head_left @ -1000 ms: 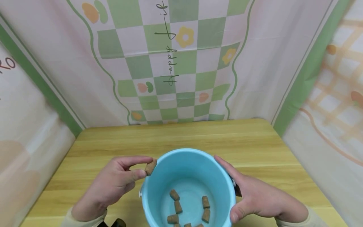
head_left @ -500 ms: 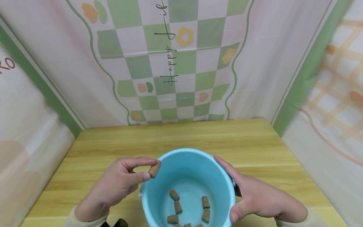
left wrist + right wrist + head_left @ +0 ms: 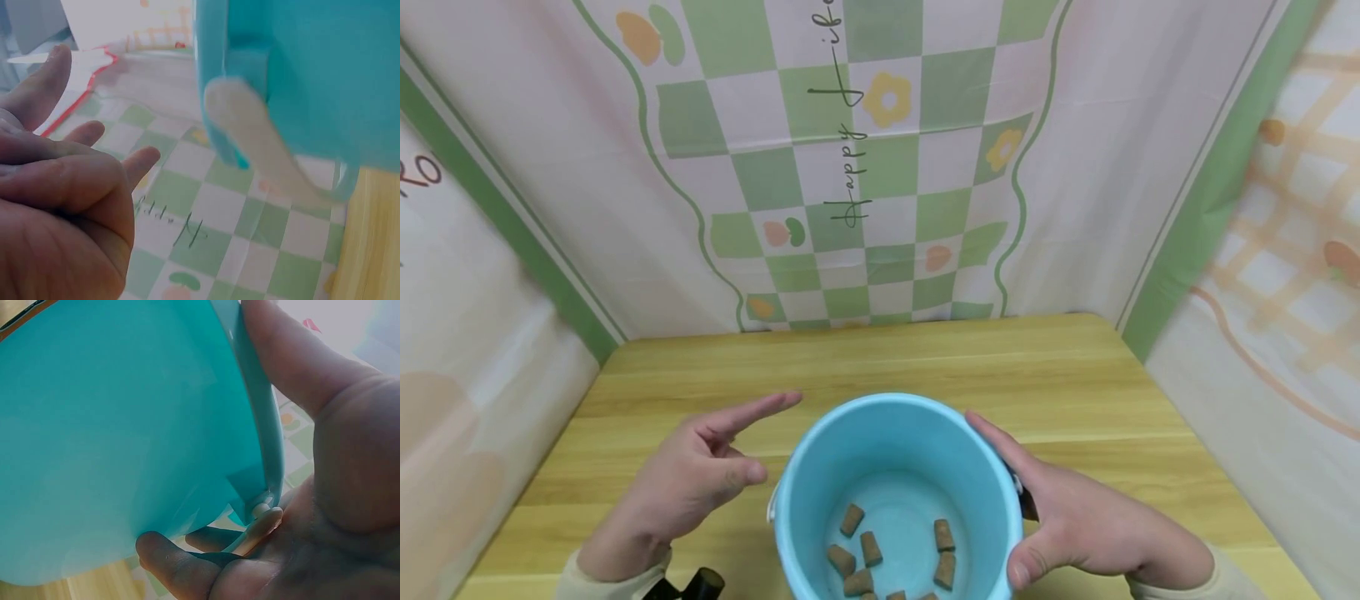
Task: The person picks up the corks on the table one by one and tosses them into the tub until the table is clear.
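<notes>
A light-blue bucket (image 3: pixel 887 433) stands at the front middle of the table, its opening facing me. Several tapered brown corks (image 3: pixel 852 519) lie scattered on its bottom; the nearest are cut off by the lower frame edge. To the left of the rim is my left hand (image 3: pixel 688 487), holding nothing, its index finger stretched out and thumb apart. My right hand (image 3: pixel 1075 517) holds the bucket's right side, thumb at the rim and fingers spread along the outer wall (image 3: pixel 125 444). The bucket's white handle (image 3: pixel 250 125) hangs beside my left hand in the left wrist view.
The wood-grain table (image 3: pixel 880 358) reaches back to a hanging cloth (image 3: pixel 887 167) with a green and white check print. More printed cloth (image 3: pixel 1270 333) encloses the right and left sides. A dark cylindrical object (image 3: pixel 703 583) shows below my left wrist.
My left hand was pinching a cork at the left rim; it has let go and drawn back left. One more cork lies in the bucket and a few have shifted. The right hand stayed still.
</notes>
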`<state>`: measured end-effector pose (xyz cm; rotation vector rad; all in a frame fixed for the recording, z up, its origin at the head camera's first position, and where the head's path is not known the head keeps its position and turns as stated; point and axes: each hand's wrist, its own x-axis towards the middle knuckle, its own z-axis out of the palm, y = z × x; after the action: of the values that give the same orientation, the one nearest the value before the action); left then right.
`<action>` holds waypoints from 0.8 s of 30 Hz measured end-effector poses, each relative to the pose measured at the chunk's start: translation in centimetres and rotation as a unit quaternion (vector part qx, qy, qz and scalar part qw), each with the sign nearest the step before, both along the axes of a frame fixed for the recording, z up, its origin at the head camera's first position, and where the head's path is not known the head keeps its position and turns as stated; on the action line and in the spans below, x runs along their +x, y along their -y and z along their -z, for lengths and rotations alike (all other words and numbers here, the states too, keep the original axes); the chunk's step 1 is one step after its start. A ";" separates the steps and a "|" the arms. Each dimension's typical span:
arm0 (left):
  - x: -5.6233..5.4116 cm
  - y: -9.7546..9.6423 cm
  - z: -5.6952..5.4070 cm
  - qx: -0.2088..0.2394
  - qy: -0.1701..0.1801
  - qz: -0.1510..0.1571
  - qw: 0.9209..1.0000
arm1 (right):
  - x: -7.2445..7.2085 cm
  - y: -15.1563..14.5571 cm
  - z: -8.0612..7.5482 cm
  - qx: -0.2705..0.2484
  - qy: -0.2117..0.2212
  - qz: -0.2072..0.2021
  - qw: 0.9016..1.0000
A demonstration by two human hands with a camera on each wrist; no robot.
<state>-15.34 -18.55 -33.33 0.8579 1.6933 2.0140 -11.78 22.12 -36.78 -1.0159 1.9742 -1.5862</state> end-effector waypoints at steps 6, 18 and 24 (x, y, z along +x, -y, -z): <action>-0.9 1.8 0.7 0.027 -0.020 -0.015 0.999 | 0.0 0.0 0.0 0.000 0.004 0.000 1.000; -2.7 4.8 2.5 -0.034 0.049 -0.202 0.977 | 0.1 -0.1 0.0 0.006 0.000 0.008 1.000; -4.1 6.5 4.9 -0.074 0.090 -0.275 0.954 | 0.0 -0.1 0.1 0.004 -0.002 0.007 1.000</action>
<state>-19.40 -25.07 -38.21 0.1420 2.1027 2.1715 -11.74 22.18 -36.84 -1.0032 1.9934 -1.5834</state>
